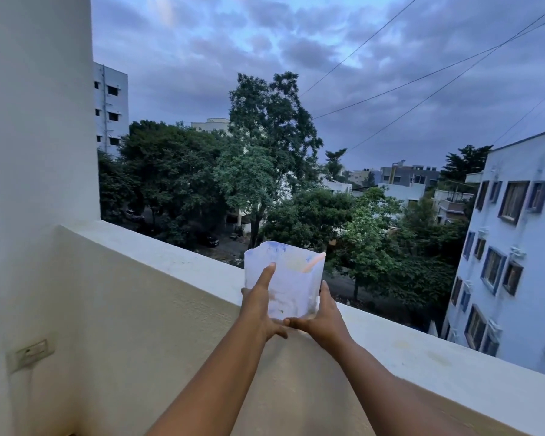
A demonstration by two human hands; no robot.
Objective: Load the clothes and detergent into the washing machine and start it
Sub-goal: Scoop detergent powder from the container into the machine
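Item: translucent white plastic container [288, 283], open at the top, upright, at lower centre of the frame on the balcony ledge [422, 350]. A pale pink scoop handle [315, 261] leans against its upper right rim. Contents are not clear through the cloudy wall.

Left hand [258, 306]: pressed to the container's left side, fingers [266, 275] extended upward along the wall, thumb beneath the base.

Right hand [323, 319]: cupped around the lower right corner, thumb meeting the left thumb under the container. Both hands grip it between them.

Surroundings: white wall at left with a switch plate [32, 354] at lower left; trees [265, 171], pale buildings [510, 247], overhead wires and cloudy sky beyond the ledge.
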